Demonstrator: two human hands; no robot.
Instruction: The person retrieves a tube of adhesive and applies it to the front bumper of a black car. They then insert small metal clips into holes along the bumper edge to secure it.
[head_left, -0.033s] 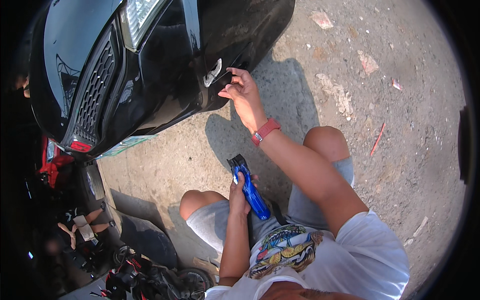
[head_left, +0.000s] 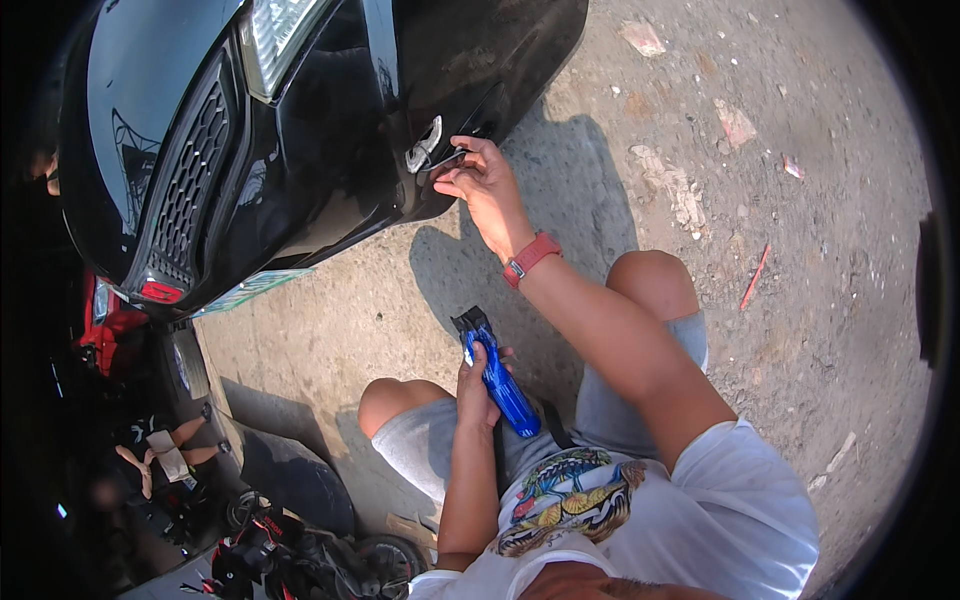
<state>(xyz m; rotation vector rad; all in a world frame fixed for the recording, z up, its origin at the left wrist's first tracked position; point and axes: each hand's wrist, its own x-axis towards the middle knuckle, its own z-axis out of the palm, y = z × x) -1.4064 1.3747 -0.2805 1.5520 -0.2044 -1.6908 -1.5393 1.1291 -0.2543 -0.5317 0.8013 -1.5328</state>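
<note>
I crouch by a glossy black car's front bumper, which has an irregular silver-white patch low on its corner. My right hand, with a red watch on the wrist, is raised beside that patch, fingers bent at what looks like a thin dark piece or edge; exactly what they grip is unclear. Below, between my knees, my left hand is closed round a shiny blue handheld tool with a black head pointing up toward the car.
Concrete ground with scraps and a thin red stick lies to the right. At lower left are a seated person, a parked motorcycle and a dark panel. A red vehicle stands behind the bumper.
My right hand has shifted very slightly left, closer to the pale patch on the bumper. My left hand and the blue tool look almost unmoved.
</note>
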